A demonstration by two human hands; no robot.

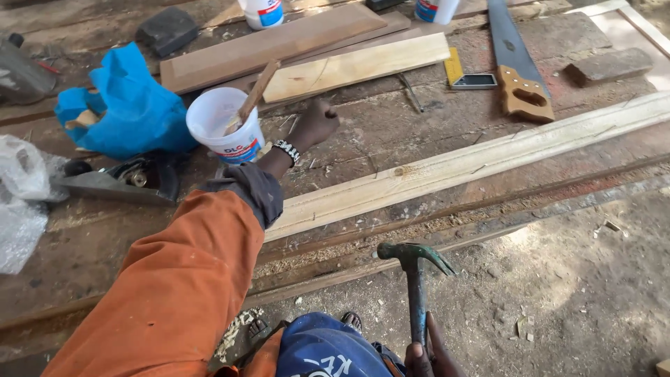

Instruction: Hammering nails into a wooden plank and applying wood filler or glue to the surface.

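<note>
My left hand reaches out over the rough workbench, fingers curled near small nails lying on the wood, just right of a white plastic tub with a wooden stick standing in it. Whether the fingers pinch anything I cannot tell. My right hand at the bottom edge grips the handle of a green claw hammer, head up. A long pale moulded timber strip lies diagonally across the bench in front of me.
A blue plastic bag, a hand plane and clear plastic sit at left. Boards, a try square, a handsaw and a wood block lie at the back. Dirt floor is at right.
</note>
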